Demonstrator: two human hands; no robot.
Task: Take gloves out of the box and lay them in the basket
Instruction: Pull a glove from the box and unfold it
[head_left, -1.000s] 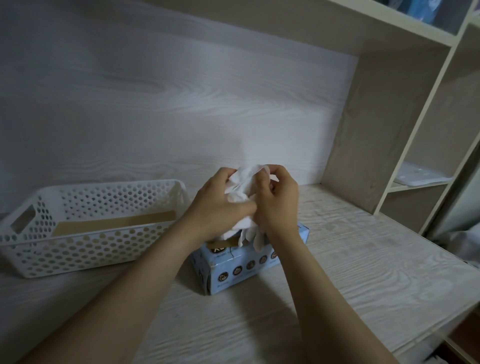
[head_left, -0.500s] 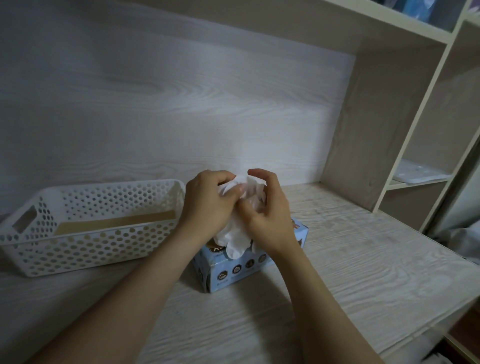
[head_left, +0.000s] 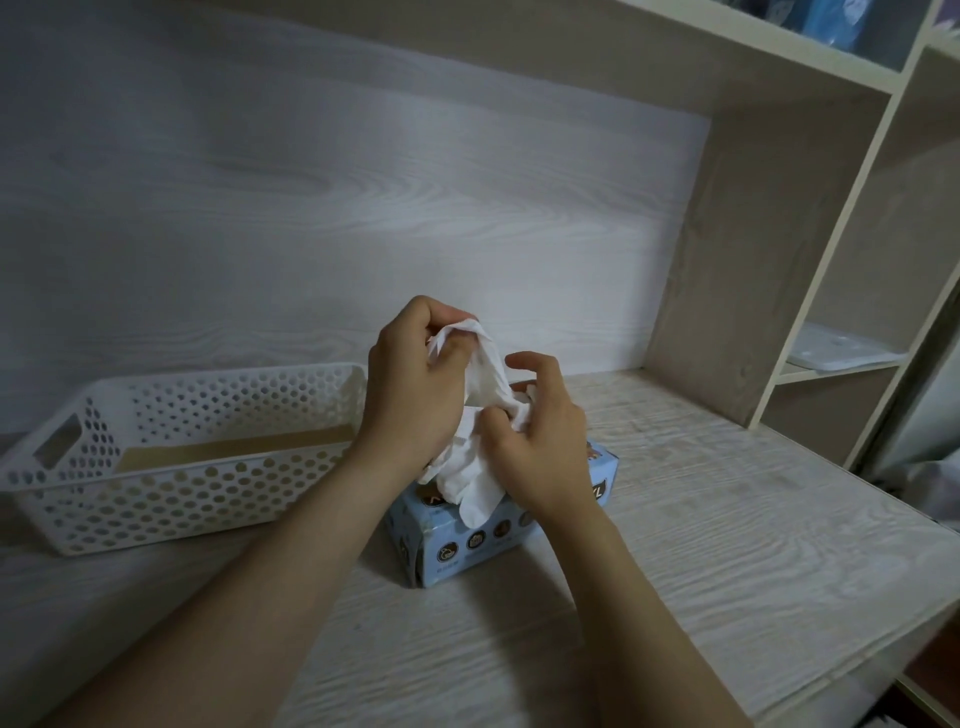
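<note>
Opening of the box (head_left: 467, 551) hidden behind white gloves (head_left: 480, 483), left hand (head_left: 410, 395) pinched the bunch's top, right hand (head_left: 540, 441) clutched its lower folds just above it

Both hands (head_left: 415, 384) (head_left: 540, 441) grip white gloves (head_left: 480, 457) over box (head_left: 467, 545), basket (head_left: 156, 499) left.

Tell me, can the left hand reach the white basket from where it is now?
Probably yes. The left hand, gripping gloves above the box, is beside the basket, and nothing stands between them.
</note>
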